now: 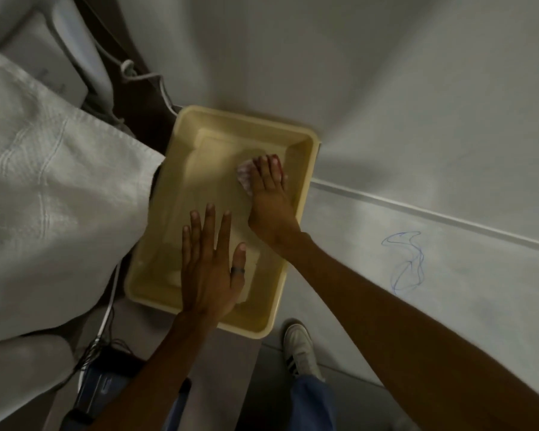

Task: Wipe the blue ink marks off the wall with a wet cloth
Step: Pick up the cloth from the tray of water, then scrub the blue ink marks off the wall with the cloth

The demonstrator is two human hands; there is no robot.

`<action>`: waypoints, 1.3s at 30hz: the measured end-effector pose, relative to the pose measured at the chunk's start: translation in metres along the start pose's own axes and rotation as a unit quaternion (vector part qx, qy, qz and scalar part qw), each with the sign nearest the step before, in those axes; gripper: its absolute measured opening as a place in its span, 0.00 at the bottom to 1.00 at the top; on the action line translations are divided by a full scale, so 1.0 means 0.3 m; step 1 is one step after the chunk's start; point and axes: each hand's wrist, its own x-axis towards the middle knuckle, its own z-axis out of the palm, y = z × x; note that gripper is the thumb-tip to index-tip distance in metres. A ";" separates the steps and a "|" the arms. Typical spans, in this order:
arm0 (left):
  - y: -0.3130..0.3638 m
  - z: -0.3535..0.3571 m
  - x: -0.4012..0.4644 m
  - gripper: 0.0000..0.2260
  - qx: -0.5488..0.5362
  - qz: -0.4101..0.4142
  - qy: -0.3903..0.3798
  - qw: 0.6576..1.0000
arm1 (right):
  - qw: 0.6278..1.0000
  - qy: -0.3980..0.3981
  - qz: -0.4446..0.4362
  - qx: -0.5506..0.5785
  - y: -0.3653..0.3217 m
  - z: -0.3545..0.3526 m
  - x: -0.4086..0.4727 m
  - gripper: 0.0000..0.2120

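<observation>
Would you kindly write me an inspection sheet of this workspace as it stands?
Surface: grey wall, blue ink scribble unwiped.
Job's things: yellow tray on the floor; pinkish-white cloth inside it.
Clutter: pale bedding left of tray.
Grips: right hand presses the cloth; left hand open, flat over the tray.
Cables: white cord beyond tray; dark wires lower left.
Surroundings: white shoe on floor.

Cloth (246,175) in tray (305,194), left of ink marks (406,262)
</observation>
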 end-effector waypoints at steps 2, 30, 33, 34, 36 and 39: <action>0.057 -0.001 -0.023 0.31 -0.005 -0.003 0.027 1.000 | 0.995 0.070 -0.064 0.017 0.025 -0.066 -0.091 0.43; 0.913 1.280 -0.477 0.32 -0.042 0.185 -0.165 0.968 | 0.975 0.080 0.195 -0.067 1.828 0.319 -1.130 0.41; 0.901 1.479 -0.437 0.32 -0.031 0.172 -0.145 0.974 | 0.982 0.067 0.163 -0.068 1.942 0.401 -1.078 0.38; 0.891 1.534 -0.419 0.32 -0.028 0.165 -0.143 0.975 | 0.984 0.051 0.159 -0.064 1.969 0.430 -1.064 0.38; 0.867 1.625 -0.392 0.31 -0.022 0.151 -0.143 0.978 | 0.984 0.038 0.152 -0.080 2.007 0.487 -1.044 0.37; 0.826 1.714 -0.378 0.31 0.002 0.161 -0.112 0.981 | 0.981 0.084 0.119 -0.128 2.051 0.536 -1.017 0.34</action>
